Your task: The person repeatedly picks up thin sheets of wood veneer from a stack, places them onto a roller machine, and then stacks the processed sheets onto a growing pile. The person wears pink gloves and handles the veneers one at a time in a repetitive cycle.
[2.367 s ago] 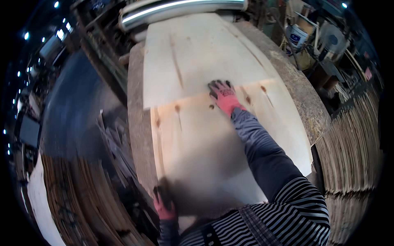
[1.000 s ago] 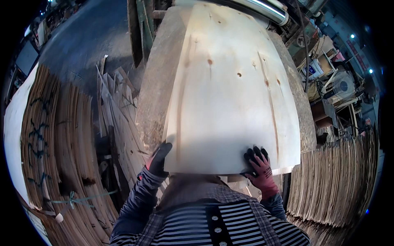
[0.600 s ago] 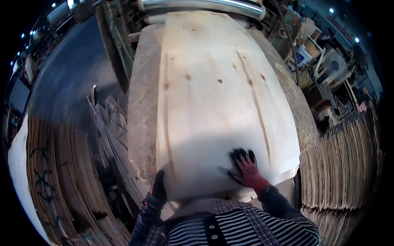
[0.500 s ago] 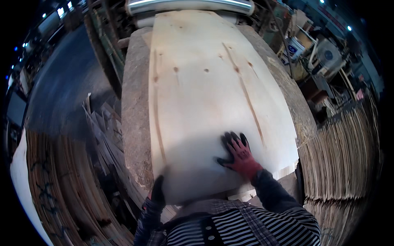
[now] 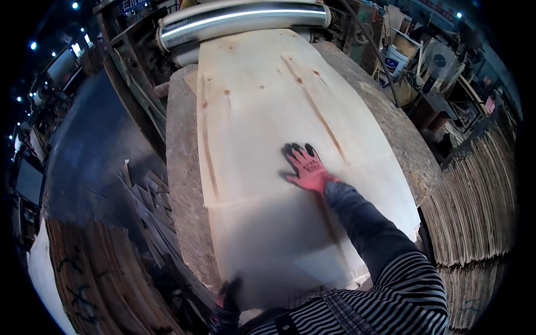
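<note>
My right hand (image 5: 306,167) lies flat, fingers spread, gripping nothing, on the thin wood sheet (image 5: 262,128) lying along the desk (image 5: 181,184). My left hand (image 5: 229,293) curls over its near edge. Its far end reaches the metal roller (image 5: 240,19); most is left to feed, I judge.

We have only one view, from a camera on the person's head; it looks steeply down and forward over the table (image 5: 184,184), quite near to it; the fisheye lens bends the straight edges toward the dark round rim. The person's striped sleeve (image 5: 402,279) enters from the lower right of the frame; the metal roller (image 5: 240,17) lies along the top centre, far from us; stacked sheets (image 5: 474,212) fill the right side.
</note>
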`<state>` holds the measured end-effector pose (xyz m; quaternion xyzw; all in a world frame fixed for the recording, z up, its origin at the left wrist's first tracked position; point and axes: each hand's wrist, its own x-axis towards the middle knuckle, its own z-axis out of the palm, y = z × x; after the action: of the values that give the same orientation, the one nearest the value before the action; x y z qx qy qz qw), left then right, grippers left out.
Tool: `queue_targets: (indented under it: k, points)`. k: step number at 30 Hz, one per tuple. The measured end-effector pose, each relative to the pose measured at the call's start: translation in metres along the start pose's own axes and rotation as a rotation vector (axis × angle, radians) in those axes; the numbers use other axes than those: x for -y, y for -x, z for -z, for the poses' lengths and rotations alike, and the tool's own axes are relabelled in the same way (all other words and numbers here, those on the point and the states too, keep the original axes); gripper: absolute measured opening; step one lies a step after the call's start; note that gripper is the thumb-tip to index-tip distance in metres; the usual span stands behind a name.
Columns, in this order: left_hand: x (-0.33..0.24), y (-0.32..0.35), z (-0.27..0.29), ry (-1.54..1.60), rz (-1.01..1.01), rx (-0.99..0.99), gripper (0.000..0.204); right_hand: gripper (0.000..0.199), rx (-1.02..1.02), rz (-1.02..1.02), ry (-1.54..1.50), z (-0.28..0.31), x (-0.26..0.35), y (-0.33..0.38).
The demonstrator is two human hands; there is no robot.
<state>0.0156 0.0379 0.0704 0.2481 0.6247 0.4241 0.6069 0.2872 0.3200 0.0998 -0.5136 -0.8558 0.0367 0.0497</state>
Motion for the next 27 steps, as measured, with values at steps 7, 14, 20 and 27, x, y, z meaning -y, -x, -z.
queue_targets:
  k: [7,14,20,27]
  points:
    - [0.040,-0.008,0.032,-0.276,-0.207,0.054,0.037,0.071,-0.246,-0.200,0.223,-0.014,-0.033,-0.137]
    - [0.010,-0.038,-0.009,-0.430,-0.200,0.119,0.052,0.074,-0.201,0.268,-0.228,0.008,0.046,0.051]
    - [0.014,-0.076,-0.109,-0.829,-0.510,0.348,0.052,0.089,-0.392,0.127,-0.302,-0.041,0.073,0.250]
    - [0.047,-0.031,-0.219,-1.050,-0.782,0.711,0.051,0.051,-0.831,-0.110,-0.010,-0.126,0.095,0.299]
